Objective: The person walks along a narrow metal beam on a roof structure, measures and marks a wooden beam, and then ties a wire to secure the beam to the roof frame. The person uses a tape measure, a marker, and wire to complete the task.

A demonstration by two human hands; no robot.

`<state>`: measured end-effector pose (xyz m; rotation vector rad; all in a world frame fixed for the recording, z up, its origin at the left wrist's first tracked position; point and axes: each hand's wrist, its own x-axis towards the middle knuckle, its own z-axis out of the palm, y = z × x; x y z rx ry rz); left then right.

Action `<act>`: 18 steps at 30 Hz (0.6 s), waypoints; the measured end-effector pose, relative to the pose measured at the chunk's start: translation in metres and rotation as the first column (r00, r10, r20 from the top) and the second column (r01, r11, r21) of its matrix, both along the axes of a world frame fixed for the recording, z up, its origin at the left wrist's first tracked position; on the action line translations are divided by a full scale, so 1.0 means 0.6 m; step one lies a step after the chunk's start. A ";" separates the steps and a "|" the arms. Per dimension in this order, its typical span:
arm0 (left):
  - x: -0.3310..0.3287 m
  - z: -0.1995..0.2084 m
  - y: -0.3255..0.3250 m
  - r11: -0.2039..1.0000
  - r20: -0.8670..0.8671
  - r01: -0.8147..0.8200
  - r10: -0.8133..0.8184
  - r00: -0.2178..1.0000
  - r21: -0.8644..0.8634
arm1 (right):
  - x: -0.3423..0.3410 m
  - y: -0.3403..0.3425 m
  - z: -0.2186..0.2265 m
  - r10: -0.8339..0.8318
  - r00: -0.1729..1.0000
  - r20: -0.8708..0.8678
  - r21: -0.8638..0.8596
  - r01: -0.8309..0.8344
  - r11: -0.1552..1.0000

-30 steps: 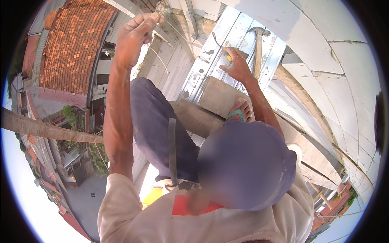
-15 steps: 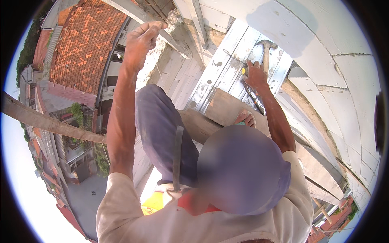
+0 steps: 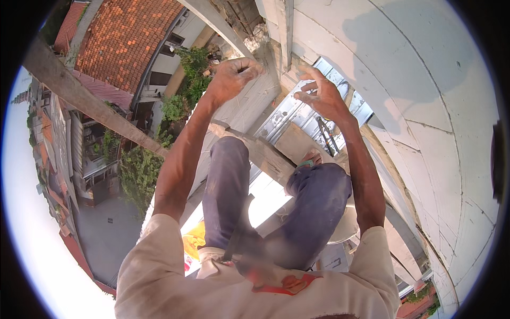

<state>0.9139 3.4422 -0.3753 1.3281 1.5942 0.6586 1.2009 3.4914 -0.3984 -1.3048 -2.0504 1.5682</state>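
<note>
My left hand is raised ahead of my left knee, its thumb and fingers pinched together. What it holds, if anything, is too fine to make out; faint thin lines show below it. To its right, my right hand hovers with bent fingers, thumb and forefinger apart and nothing visible between them. Beneath the right hand lie pale metal-like planks with dark spots. A black two-handled tool like pincers rests on them, near my foot. The hammer seen earlier is mostly hidden behind my right hand.
A pale block wall rises on the right. Wooden boards lie under my feet, and a slanting pole crosses at left. Beyond it the ground drops to shrubs, a yard and a tiled roof.
My right hand has lifted off the hammer area, its fingers now apart. My left hand has come right and lower, still pinched. My head has shifted, showing both knees.
</note>
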 end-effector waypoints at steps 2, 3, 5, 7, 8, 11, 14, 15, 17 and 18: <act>0.021 0.055 -0.013 0.998 0.040 0.011 -0.009 0.999 -0.057 | -0.026 0.010 0.063 0.048 0.998 -0.042 -0.041 -0.050 0.998; 0.032 0.084 -0.020 0.996 0.067 0.003 0.003 0.998 -0.087 | -0.038 0.009 0.094 0.065 0.994 -0.088 -0.050 -0.069 0.996; 0.047 0.145 -0.032 0.996 0.115 0.051 -0.041 0.993 -0.079 | -0.066 0.001 0.161 0.116 0.989 -0.095 0.058 -0.110 0.992; 0.063 0.218 -0.043 0.994 0.121 0.043 -0.031 0.992 -0.096 | -0.084 -0.008 0.231 0.135 0.982 -0.131 0.134 -0.117 0.984; 0.070 0.255 -0.044 0.995 0.132 0.002 0.012 0.991 -0.105 | -0.082 -0.005 0.253 0.160 0.982 -0.100 0.116 -0.148 0.982; 0.082 0.371 -0.049 0.980 0.109 -0.115 0.134 0.985 -0.164 | -0.070 0.014 0.338 0.207 0.976 -0.064 0.085 -0.202 0.976; 0.084 0.487 -0.068 0.967 -0.013 -0.181 0.182 0.983 -0.179 | -0.061 0.026 0.464 0.166 0.980 -0.108 -0.024 -0.169 0.985; 0.083 0.506 -0.083 0.976 -0.046 -0.186 0.182 0.982 -0.116 | -0.059 0.037 0.509 0.145 0.985 -0.097 -0.146 -0.158 0.977; 0.079 0.537 -0.112 0.986 -0.118 -0.165 0.160 0.980 -0.032 | -0.062 0.043 0.566 0.075 0.980 -0.183 -0.283 -0.125 0.951; 0.077 0.536 -0.126 0.986 -0.140 -0.168 0.167 0.976 0.003 | -0.062 0.047 0.576 0.082 0.985 -0.152 -0.242 -0.117 0.963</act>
